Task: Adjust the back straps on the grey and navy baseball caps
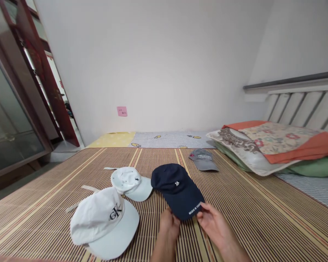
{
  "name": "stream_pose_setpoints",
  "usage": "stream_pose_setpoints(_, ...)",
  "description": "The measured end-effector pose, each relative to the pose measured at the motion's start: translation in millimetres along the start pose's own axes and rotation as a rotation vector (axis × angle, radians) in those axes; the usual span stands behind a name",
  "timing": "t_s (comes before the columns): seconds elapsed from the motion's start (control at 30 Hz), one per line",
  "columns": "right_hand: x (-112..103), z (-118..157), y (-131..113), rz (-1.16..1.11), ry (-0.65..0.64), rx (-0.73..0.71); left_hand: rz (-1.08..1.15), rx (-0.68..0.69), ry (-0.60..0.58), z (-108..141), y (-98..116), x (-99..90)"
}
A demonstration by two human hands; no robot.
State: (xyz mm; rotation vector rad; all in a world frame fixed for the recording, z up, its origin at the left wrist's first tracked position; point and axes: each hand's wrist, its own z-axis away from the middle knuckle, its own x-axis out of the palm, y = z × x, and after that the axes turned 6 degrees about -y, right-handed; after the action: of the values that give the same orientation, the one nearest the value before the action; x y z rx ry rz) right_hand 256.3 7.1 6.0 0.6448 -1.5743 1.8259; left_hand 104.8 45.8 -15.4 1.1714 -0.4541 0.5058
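Observation:
A navy baseball cap [171,178] with a small white emblem and white lettering along its brim is held in front of me, brim towards me. My left hand [169,221] grips the brim's near left edge, with its fingertips partly hidden under it. At the right corner of the brim, my right hand [211,220] pinches the edge between thumb and fingers. Left of the navy cap lies a pale blue cap [128,181] with a small dark logo. Nearer to me sits a white cap [98,214] with dark letters, its back strap loose.
A grey cap [203,159] lies farther back on the striped bamboo mat [158,154]. Stacked pillows [278,140] are at the right, by a white slatted headboard [308,105]. A pink note [122,111] sticks to the wall. At the left stands an open dark red door [47,80].

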Motion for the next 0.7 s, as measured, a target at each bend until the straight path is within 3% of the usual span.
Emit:
stream_pose_setpoints(0.13, -25.9, 26.5, 12.1, -0.017, 0.071, 0.048, 0.164, -0.046, 0.055, 2.6, 10.2, -0.3)
stream_pose_setpoints(0.27, -45.1, 46.0, 26.8, 0.006, 0.109, 0.115, 0.354, -0.168, 0.008, 10.3, 18.4, 0.8)
stream_pose_setpoints(0.4, -50.5, 58.1, 26.9, 0.129, 0.133, 0.164, 0.344, -0.254, -0.016, 10.8, 21.1, 1.2)
stream_pose_setpoints(0.7, -47.7, 67.5, -3.0, 0.779, -0.103, 0.277, 0.340, -0.238, 0.025, 8.5, 20.9, 11.9)
